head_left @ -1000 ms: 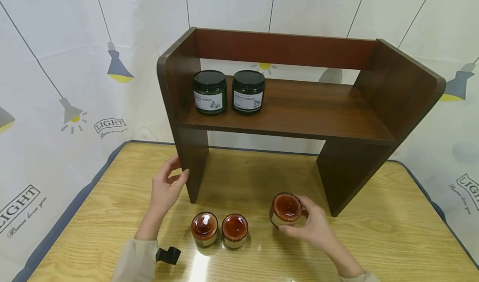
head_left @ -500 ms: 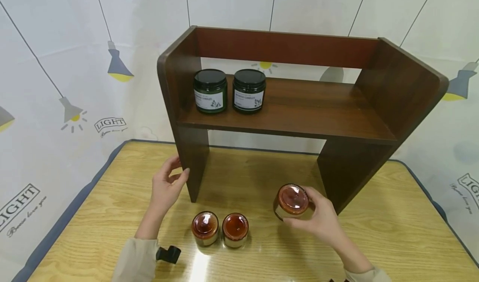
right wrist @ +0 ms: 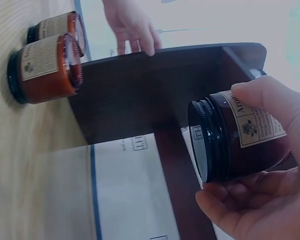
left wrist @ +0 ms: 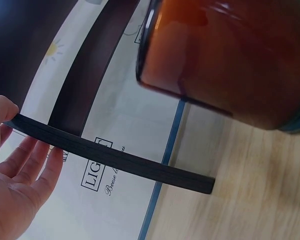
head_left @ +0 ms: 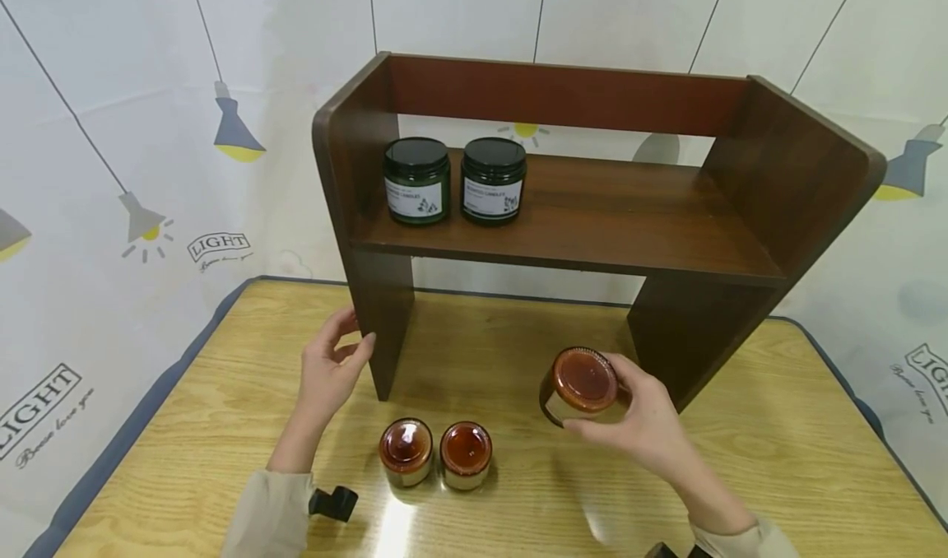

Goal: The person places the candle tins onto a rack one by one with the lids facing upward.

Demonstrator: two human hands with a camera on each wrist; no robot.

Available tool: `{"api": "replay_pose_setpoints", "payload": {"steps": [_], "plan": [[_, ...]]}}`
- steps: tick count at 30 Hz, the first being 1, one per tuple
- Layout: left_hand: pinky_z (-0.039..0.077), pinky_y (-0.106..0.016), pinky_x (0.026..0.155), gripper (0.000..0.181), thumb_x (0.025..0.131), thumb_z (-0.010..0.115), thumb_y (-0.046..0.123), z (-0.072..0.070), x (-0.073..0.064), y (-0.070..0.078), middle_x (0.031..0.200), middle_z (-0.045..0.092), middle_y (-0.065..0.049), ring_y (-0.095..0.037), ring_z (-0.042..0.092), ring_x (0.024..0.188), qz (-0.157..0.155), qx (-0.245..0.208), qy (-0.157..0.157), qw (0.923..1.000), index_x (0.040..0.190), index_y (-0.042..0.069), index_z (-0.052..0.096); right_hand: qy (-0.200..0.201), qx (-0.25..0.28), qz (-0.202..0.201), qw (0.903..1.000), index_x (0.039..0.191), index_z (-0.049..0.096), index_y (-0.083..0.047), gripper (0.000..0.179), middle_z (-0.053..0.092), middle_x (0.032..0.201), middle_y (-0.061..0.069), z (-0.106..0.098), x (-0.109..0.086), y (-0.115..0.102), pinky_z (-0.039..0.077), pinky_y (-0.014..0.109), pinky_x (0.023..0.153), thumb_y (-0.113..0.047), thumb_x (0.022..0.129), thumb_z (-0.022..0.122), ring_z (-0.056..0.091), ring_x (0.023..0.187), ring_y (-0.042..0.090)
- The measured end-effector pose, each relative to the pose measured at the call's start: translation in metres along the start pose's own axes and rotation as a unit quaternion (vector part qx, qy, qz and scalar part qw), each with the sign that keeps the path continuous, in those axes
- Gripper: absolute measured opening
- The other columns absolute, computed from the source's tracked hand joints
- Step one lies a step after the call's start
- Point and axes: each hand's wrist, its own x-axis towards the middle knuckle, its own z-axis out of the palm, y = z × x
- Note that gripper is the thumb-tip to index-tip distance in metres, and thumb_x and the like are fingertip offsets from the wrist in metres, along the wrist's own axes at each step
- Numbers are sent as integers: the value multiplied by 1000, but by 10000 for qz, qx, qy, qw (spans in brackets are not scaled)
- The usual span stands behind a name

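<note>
Amber and lid-down, a labelled jar [head_left: 585, 378] is raised above the table [head_left: 778, 459], the right hand's [head_left: 648, 426] fingers curled round it. Toward eight o'clock from it stand two similar jars [head_left: 406, 451]; at nine, the left hand [head_left: 332, 370] pinches the dark shelf's [head_left: 629, 216] side edge.

My head view faces forward and down, shelf [head_left: 629, 220] upper centre; both wrist views, close and tilted, share its left panel [right wrist: 135, 95].
</note>
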Motion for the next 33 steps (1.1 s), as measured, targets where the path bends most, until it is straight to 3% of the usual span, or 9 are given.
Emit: {"api": "replay_pose_setpoints", "payload": {"steps": [16, 28, 33], "plan": [[53, -18, 71, 37, 83, 61, -13, -1, -1, -2, 104, 60, -1, -6, 57, 94, -3, -11, -13, 10000, 119, -8, 57, 75, 267, -72, 9996, 113, 60, -3, 58, 62, 102, 0, -14, 7, -21, 50, 16, 74, -1, 61, 85, 60, 88, 5], [52, -17, 71, 36, 83, 60, -13, 0, 0, -1, 103, 61, -13, -6, 57, 94, -19, -69, -2, 10000, 118, -9, 56, 120, 210, -169, 9996, 111, 60, -3, 56, 62, 99, -3, -21, 9, -32, 50, 16, 73, 0, 60, 85, 60, 86, 6], [52, -17, 71, 37, 82, 60, -14, 0, -1, -2, 103, 61, -8, -5, 57, 94, -23, -89, 0, 10000, 118, -9, 56, 147, 386, -274, 9988, 111, 60, -3, 57, 62, 100, -4, -23, 10, -37, 51, 17, 73, 3, 60, 84, 61, 85, 7]]}}
